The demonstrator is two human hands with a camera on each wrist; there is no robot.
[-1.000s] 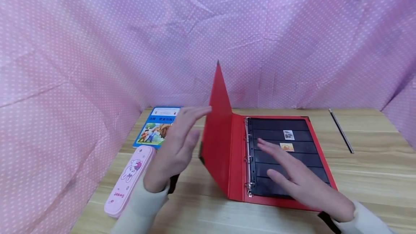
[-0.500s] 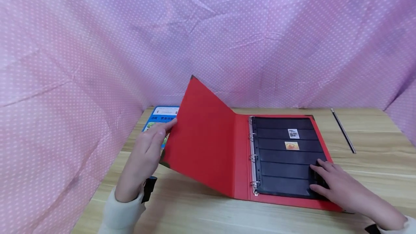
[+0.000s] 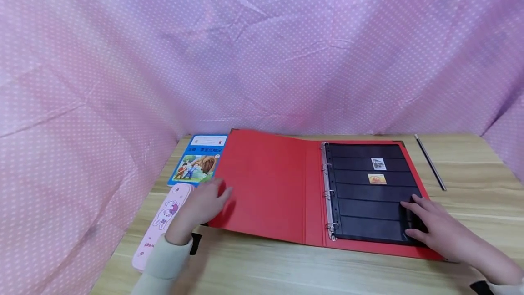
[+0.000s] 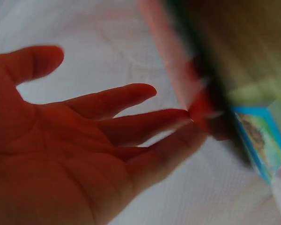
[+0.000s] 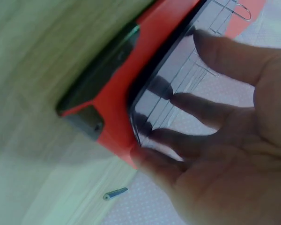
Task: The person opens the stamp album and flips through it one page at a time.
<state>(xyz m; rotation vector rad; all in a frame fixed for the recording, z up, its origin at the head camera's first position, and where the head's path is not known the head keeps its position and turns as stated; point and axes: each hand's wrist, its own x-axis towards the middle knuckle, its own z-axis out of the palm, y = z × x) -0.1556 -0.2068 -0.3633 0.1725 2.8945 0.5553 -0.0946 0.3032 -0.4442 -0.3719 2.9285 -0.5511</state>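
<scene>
A red ring binder (image 3: 266, 185) lies spread on the wooden table, its left cover almost flat. Metal rings (image 3: 329, 193) hold a black stamp page (image 3: 364, 204) on its right side, with a grey-and-white stamp (image 3: 378, 164) and a yellow-orange stamp (image 3: 376, 179) in the strips. At the left cover's outer edge is my left hand (image 3: 204, 203); in the left wrist view its fingers are extended, the fingertips at the cover's edge. My right hand (image 3: 440, 229) rests its fingertips on the black page's lower right part, seen closely in the right wrist view, where the binder has a dark metal corner (image 5: 91, 122).
A blue picture book (image 3: 196, 163) lies at the back left, partly beside the cover. A pink pencil case (image 3: 157, 226) with a rabbit lies in front of it. Right of the binder lies a dark pencil (image 3: 430, 162). A pink dotted cloth (image 3: 262, 49) hangs behind the table.
The binder's left cover has swung from upright down to the left. My left hand moved left and down with it. The right hand shifted right onto the black page's lower corner.
</scene>
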